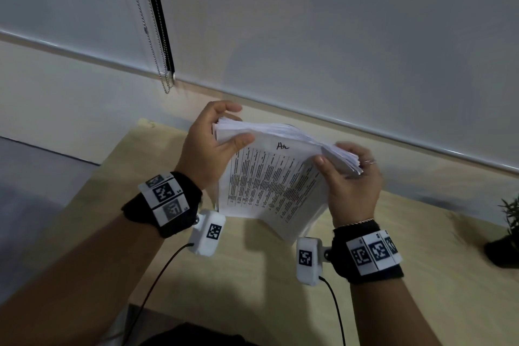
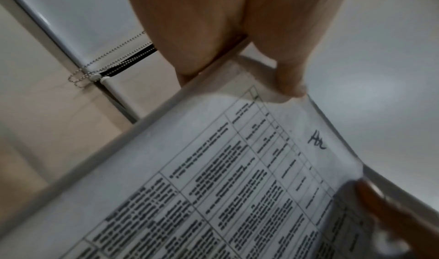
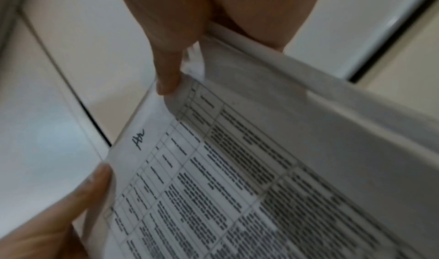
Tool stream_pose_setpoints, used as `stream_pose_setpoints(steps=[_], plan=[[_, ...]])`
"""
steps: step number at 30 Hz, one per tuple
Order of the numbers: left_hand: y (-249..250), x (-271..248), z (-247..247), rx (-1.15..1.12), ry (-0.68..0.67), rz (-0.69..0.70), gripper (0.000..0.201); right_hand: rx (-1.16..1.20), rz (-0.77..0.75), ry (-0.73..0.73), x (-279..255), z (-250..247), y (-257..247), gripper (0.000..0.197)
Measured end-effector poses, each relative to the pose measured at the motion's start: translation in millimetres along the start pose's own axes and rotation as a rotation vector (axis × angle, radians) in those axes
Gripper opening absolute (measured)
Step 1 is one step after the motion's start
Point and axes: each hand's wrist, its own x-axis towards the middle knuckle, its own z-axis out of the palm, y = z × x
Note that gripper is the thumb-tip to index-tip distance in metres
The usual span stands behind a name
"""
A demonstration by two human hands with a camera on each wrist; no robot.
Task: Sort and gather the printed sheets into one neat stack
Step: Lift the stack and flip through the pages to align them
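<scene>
A thick stack of printed sheets (image 1: 269, 177) stands on its lower edge on the wooden table (image 1: 196, 275), tilted toward me. Its top sheet shows a table of text and a handwritten mark near the top. My left hand (image 1: 213, 137) grips the upper left corner, thumb on the front and fingers behind. My right hand (image 1: 348, 174) grips the upper right corner the same way. In the left wrist view the stack of sheets (image 2: 237, 188) fills the lower half under my left hand (image 2: 237, 56). In the right wrist view my right hand (image 3: 190, 43) pinches the stack of sheets (image 3: 261, 169).
A small potted plant (image 1: 505, 233) stands at the table's right edge. White roller blinds with a bead chain (image 1: 157, 45) hang behind the table. The table's left edge drops off to a grey floor.
</scene>
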Motion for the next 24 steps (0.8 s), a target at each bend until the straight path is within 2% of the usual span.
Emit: stream_pose_setpoints(steps=[2, 4, 6, 8, 10, 12, 15, 18, 20, 22, 24], plan=[[0.7, 2.0, -0.3, 0.008, -0.002, -0.022, 0.023, 0.012, 0.024, -0.014, 2.6, -1.9, 3.6, 0.030], [1.5, 4.8, -1.9, -0.001, 0.022, -0.017, 0.026, 0.030, 0.000, 0.003, 5.0, -5.8, 6.8, 0.024], [-1.6, 4.3, -4.9, -0.012, 0.029, -0.025, 0.028, 0.041, 0.001, 0.008, 4.0, -8.9, 9.7, 0.026], [-10.8, -1.0, -7.6, -0.073, -0.048, -0.119, 0.025, 0.057, 0.057, -0.036, -0.6, -9.3, 14.5, 0.031], [-21.4, -9.9, -8.0, -0.118, -0.146, -0.237, 0.033, 0.110, 0.117, -0.072, -6.2, -7.5, 17.0, 0.041], [-27.9, -13.6, -6.1, -0.124, -0.162, -0.281, 0.042, 0.133, 0.131, -0.078, -6.1, -4.7, 17.4, 0.044], [-29.6, -16.2, -1.0, -0.185, -0.172, -0.302, 0.044, 0.095, 0.129, -0.065, -5.7, 0.6, 19.1, 0.033], [-23.4, -9.5, -3.3, -0.114, -0.164, -0.289, 0.048, 0.042, 0.089, -0.049, -0.7, 2.9, 16.7, 0.034], [-8.1, -3.5, -8.9, 0.025, -0.073, -0.170, 0.054, -0.028, 0.028, -0.092, 4.8, 1.4, 8.4, 0.032], [11.4, 3.9, -12.7, 0.275, 0.043, 0.070, 0.073, -0.128, -0.048, -0.141, 11.9, 1.5, -4.7, 0.027], [35.3, 11.0, -10.6, 0.546, 0.045, 0.292, 0.083, -0.216, -0.112, -0.201, 18.7, 7.9, -20.5, 0.017]])
